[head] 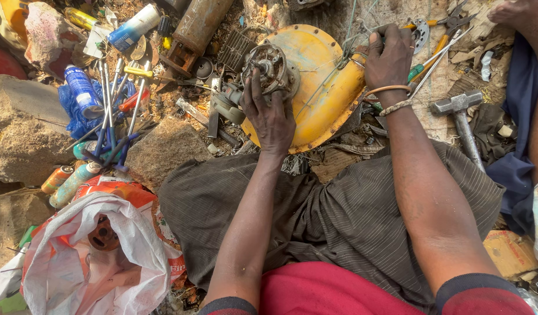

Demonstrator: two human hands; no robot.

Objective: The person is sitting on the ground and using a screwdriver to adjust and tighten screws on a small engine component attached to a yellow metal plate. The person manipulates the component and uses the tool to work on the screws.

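At the near left corner of the ground lies a white plastic bag (94,262) with an orange printed part, and inside it a round brown metal piece (104,233) shows. Just above it lie two small cans (68,182), one orange and one pale green, both on their side. Further up there is a blue spray can (82,90) on a crumpled blue bag (71,114), beside a grey stone (21,131). Near the far edge a white and blue tube (132,26) lies tilted, and a yellow can (79,17) is close to it. Between these things stands a bundle of screwdrivers (114,111) with blue, red and yellow handles. A rusty cylinder (199,23) lies at the far edge, more to the middle.

The left hand (269,116) is in the middle, in front of the person's lap. Its fingers are spread and curled around a round grey motor part (272,67), and the thumb and forefinger touch its rim. This part sits on a big yellow disc (321,81), which lies tilted on the ground.

The right hand (388,58) is closed over the far right edge of the disc and grips it; thin wires (350,41) pass just beside the fingers. On the wrist are two bracelets (391,99). To the right lie pliers (444,29) with orange handles near the far edge, and nearer a hammer (464,122) with a grey head, next to a dark blue cloth (519,134).
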